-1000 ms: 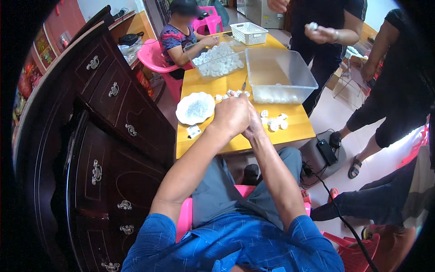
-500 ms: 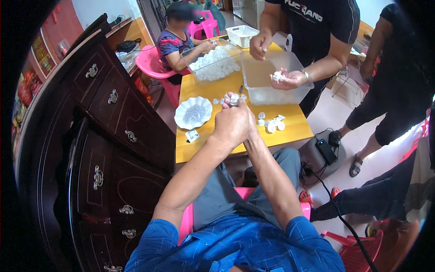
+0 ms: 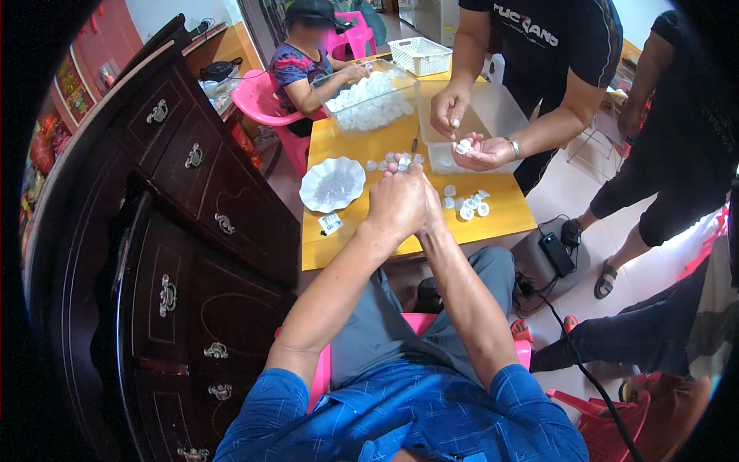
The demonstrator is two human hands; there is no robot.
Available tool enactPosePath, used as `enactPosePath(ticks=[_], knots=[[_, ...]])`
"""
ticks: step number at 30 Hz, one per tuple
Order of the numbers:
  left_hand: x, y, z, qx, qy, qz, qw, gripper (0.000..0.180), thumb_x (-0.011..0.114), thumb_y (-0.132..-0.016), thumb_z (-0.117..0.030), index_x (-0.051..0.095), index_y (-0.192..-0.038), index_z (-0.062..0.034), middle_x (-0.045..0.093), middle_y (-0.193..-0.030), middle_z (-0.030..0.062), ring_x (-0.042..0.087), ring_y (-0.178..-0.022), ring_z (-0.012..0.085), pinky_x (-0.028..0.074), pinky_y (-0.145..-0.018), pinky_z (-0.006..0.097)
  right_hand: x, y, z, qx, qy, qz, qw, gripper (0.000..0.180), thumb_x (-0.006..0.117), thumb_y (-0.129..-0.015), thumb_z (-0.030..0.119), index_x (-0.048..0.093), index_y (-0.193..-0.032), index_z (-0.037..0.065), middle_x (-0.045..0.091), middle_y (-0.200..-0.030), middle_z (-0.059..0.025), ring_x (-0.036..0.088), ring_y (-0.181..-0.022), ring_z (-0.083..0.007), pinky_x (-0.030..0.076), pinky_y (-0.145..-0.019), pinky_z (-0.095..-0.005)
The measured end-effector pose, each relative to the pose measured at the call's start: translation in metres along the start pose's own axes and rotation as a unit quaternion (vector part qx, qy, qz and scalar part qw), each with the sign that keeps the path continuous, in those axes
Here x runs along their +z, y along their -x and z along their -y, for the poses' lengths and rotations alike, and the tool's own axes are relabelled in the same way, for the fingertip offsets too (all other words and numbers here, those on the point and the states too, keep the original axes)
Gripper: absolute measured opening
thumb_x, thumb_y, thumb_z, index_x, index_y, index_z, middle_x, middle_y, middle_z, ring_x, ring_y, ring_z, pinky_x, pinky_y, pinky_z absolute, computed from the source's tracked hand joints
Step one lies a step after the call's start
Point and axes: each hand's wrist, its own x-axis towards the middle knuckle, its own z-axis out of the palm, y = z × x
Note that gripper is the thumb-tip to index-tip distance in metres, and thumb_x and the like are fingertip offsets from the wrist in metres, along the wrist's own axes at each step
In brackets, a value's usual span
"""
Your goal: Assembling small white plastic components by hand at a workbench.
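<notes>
Over the table's near half, my left hand (image 3: 394,202) and my right hand (image 3: 432,209) are pressed together, fingers closed. A small white plastic piece (image 3: 403,164) shows at their far side, between the fingertips. My left hand covers most of the right, so the right fingers' exact grip is hidden. Left of them stands a white scalloped plate (image 3: 309,190) holding many tiny clear bits. Several round white plastic pieces (image 3: 466,208) lie on the yellow table (image 3: 350,250) to the right, and a few more (image 3: 372,165) lie just beyond my hands.
A clear bin (image 3: 336,115) heaped with white pieces and a second translucent bin (image 3: 493,115) stand farther back, near a white basket (image 3: 419,58). Two people work there; the one at right holds white pieces. A dark cabinet (image 3: 185,254) rises at left. A small packet (image 3: 330,224) lies below the plate.
My hands stay joined around the small piece, with only a slight shift. The standing person's hands have come closer together over the white pieces. The whole view has shifted a little.
</notes>
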Motion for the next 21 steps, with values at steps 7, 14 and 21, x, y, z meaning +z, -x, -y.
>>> enactPosePath(ticks=[7, 14, 21], knots=[[-0.011, 0.000, -0.004, -0.033, 0.039, 0.032, 0.998, 0.041, 0.050, -0.086, -0.015, 0.057, -0.125, -0.0048, 0.069, -0.094, 0.0221, 0.070, -0.081, 0.0395, 0.057, -0.072, 0.052, -0.005, -0.004, -0.004, 0.006, -0.006, 0.001, 1.000, 0.041, 0.046, -0.105, 0.036, 0.052, -0.132, 0.006, 0.064, -0.115, -0.0102, 0.063, -0.103, -0.0232, 0.053, -0.092, -0.0378], [0.006, 0.005, -0.001, -0.022, -0.001, -0.013, 1.000, 0.030, 0.052, -0.091, -0.020, 0.054, -0.114, -0.0003, 0.067, -0.075, 0.0234, 0.069, -0.070, 0.0428, 0.055, -0.061, 0.054, -0.009, -0.003, -0.004, 0.002, 0.010, -0.009, 1.000, 0.044, 0.048, -0.104, 0.036, 0.049, -0.135, 0.006, 0.064, -0.116, -0.0102, 0.063, -0.103, -0.0197, 0.053, -0.092, -0.0353], [-0.003, 0.021, -0.001, -0.004, 0.012, 0.018, 1.000, 0.052, 0.054, -0.086, -0.015, 0.046, -0.135, -0.0018, 0.070, -0.079, 0.0226, 0.070, -0.071, 0.0413, 0.054, -0.065, 0.055, -0.015, -0.005, -0.003, -0.001, 0.021, 0.033, 0.999, 0.043, 0.050, -0.104, 0.034, 0.049, -0.137, 0.006, 0.064, -0.117, -0.0101, 0.062, -0.105, -0.0192, 0.053, -0.094, -0.0345]])
